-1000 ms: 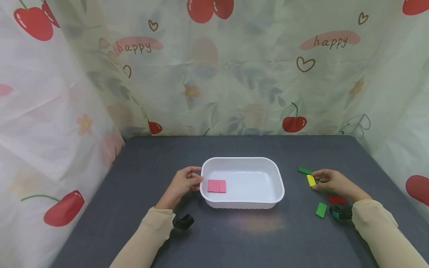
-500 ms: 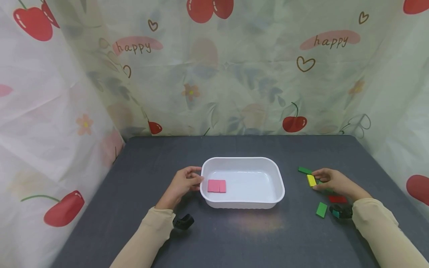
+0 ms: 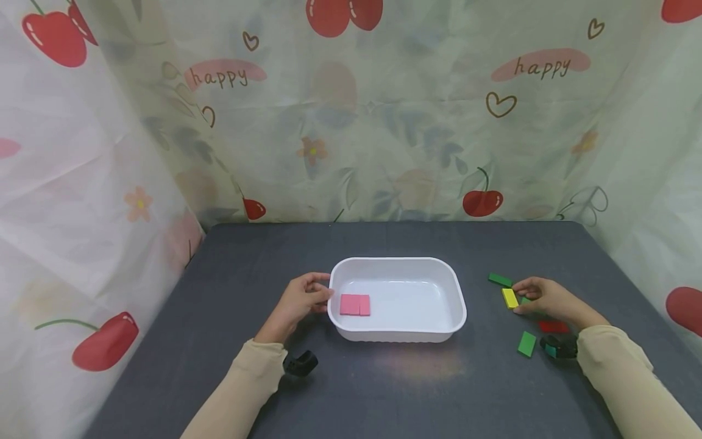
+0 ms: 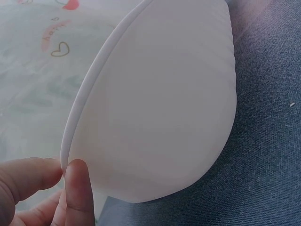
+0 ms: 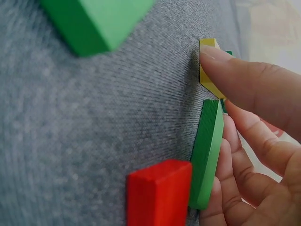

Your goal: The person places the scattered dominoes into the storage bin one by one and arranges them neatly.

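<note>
Head view shows us two hands at a dark table (image 3: pixel 384 396), with a cherry-print cloth (image 3: pixel 351 140) behind it. By the right hand (image 3: pixel 551 302) we see more blocks crowding in. One green block (image 3: pixel 500 280) lies just past the pointer fingertip. A second green block (image 5: pixel 206 155) sits under the curled fingers, in the way, and a red block (image 3: pixel 554 327) is close by, back toward the wrist. A third green block (image 3: pixel 527 344) lies nearer to us than the grip. Off to the left of that grip is the white tub (image 3: pixel 396 336), with pink pieces (image 3: pixel 354 305) in it; the left hand (image 3: pixel 296 300) pinches its rim.

The yellow block (image 3: pixel 509 298) is between the right thumb and pointer finger, which pinch it. We see that it is small, bright and longer than it is wide. We cannot tell if it touches the table.
</note>
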A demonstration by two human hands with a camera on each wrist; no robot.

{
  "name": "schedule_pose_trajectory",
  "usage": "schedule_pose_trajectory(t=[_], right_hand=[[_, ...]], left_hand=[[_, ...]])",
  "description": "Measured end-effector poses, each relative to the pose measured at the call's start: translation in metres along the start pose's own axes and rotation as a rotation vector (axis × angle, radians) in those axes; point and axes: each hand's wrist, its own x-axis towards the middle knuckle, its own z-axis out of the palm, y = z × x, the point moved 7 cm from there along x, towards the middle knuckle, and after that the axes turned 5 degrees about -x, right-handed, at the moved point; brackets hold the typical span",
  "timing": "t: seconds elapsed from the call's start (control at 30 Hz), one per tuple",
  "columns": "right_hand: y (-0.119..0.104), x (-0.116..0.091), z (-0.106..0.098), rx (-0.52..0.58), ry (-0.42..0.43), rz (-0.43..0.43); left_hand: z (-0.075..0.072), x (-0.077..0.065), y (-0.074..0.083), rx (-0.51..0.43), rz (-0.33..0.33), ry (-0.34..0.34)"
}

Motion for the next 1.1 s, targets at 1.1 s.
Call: schedule_pose_trajectory(t=[1.1], right_hand=[[-0.028, -0.003, -0.011, 0.027, 0.042, -0.057]], left_hand=[[-0.001, 0.000, 0.000, 0.010, 0.004, 0.003]])
